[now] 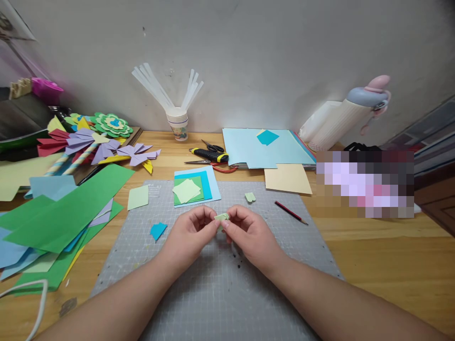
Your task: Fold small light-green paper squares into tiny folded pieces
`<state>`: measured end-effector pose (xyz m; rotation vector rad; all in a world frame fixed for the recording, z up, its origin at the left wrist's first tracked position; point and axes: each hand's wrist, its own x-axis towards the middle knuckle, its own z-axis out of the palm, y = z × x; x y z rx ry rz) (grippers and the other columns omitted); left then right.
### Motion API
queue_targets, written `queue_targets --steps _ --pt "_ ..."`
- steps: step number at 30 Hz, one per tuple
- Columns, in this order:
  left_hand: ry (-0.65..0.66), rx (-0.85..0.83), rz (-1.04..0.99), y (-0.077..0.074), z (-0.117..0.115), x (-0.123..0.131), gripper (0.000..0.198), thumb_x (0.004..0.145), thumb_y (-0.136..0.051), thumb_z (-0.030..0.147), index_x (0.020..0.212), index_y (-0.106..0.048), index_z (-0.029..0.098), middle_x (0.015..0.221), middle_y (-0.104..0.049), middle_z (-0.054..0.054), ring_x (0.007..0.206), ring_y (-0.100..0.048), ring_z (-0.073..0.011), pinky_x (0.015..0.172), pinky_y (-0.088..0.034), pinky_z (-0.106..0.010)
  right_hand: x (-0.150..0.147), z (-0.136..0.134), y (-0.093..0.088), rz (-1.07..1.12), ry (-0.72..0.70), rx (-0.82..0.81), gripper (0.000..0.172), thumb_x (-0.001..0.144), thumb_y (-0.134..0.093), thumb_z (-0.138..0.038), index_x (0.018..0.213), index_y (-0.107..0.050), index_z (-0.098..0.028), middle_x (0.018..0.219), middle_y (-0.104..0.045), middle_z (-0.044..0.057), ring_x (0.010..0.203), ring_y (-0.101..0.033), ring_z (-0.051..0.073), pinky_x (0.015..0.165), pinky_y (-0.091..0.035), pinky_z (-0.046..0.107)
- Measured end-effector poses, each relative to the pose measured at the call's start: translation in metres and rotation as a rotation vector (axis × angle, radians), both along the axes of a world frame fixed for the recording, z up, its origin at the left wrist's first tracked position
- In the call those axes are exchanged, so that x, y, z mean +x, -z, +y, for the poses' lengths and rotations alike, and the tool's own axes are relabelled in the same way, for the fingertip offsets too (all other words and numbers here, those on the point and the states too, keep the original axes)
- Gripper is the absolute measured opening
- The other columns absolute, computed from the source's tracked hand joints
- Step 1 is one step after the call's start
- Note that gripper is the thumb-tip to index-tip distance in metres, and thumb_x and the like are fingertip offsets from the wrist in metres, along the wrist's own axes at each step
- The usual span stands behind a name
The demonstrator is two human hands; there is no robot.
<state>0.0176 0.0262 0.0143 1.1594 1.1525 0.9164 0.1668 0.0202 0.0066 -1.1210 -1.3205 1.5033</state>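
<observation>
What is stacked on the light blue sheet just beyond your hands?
On the light blue sheet lie a turquoise sheet, a green sheet and, topmost, a tilted pale green square. Anything under their covered parts cannot be seen.

Scissors (213, 147), pencil (290, 211), paper cup (178, 125)

Pale green paper piece (222, 217) — grey gridded cutting mat (220, 284).

Left hand (190, 234) and right hand (249, 234) bare; both forearms bare too (up to the picture's lower edge).
</observation>
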Motion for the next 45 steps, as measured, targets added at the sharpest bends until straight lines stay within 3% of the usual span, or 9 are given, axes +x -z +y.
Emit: queue_targets --steps 7,15,21,30,41,45 --pt "0.020 0.005 -0.033 -0.0036 -0.0001 0.0015 0.022 0.070 -0.068 0.033 0.069 -0.054 0.016 0.062 -0.053 0.004 0.058 -0.048 -0.0094 0.056 -0.039 -0.022 0.0015 0.0002 0.0013 0.042 0.046 -0.057 0.021 0.081 -0.059 -0.037 0.073 -0.051 -0.019 0.057 -0.048 -0.005 0.048 -0.038 0.008 0.046 -0.030 0.021" --pt "0.076 -0.023 -0.107 -0.0022 -0.0008 0.0003 0.020 0.070 -0.068 0.030 0.075 -0.053 0.017 0.070 -0.059 0.001 0.069 -0.058 -0.0140 0.066 -0.044 -0.026 0.0004 0.0031 -0.0002 0.105 0.068 -0.145 0.025 0.077 -0.063 -0.039 0.071 -0.050 -0.019 0.058 -0.049 -0.005 0.049 -0.044 0.008 0.044 -0.030 0.020" --pt "0.044 0.025 -0.039 -0.0009 -0.0010 -0.0007 0.021 0.074 -0.065 0.034 0.070 -0.053 0.017 0.063 -0.053 0.003 0.059 -0.049 -0.0102 0.057 -0.039 -0.022 0.0005 0.0020 0.0004 0.089 0.037 -0.117 0.025 0.077 -0.062 -0.039 0.070 -0.050 -0.019 0.058 -0.049 -0.005 0.050 -0.043 0.008 0.045 -0.030 0.020" --pt "0.020 -0.003 -0.067 -0.0029 -0.0007 -0.0014 0.019 0.072 -0.067 0.032 0.069 -0.055 0.017 0.064 -0.051 0.004 0.059 -0.046 -0.0093 0.057 -0.037 -0.021 0.0005 -0.0009 0.0031 -0.014 -0.020 0.007 0.017 0.080 -0.057 -0.029 0.069 -0.050 -0.018 0.059 -0.045 -0.005 0.056 -0.043 0.010 0.054 -0.033 0.024" --pt "0.067 0.007 -0.133 -0.0009 0.0017 -0.0045 0.023 0.072 -0.067 0.030 0.061 -0.051 0.017 0.067 -0.048 0.002 0.064 -0.043 -0.0110 0.061 -0.035 -0.023 0.0002 -0.0010 0.0023 -0.027 -0.021 -0.004 0.018 0.077 -0.057 -0.030 0.066 -0.047 -0.020 0.058 -0.044 -0.006 0.055 -0.043 0.010 0.053 -0.033 0.024" --pt "0.096 -0.009 -0.092 -0.0006 0.0015 -0.0053 0.023 0.076 -0.063 0.032 0.062 -0.052 0.017 0.061 -0.047 0.004 0.059 -0.041 -0.0102 0.059 -0.034 -0.022 0.0003 -0.0004 -0.0004 0.013 -0.062 -0.086 0.018 0.075 -0.057 -0.029 0.064 -0.046 -0.019 0.059 -0.044 -0.006 0.052 -0.043 0.009 0.051 -0.033 0.022"
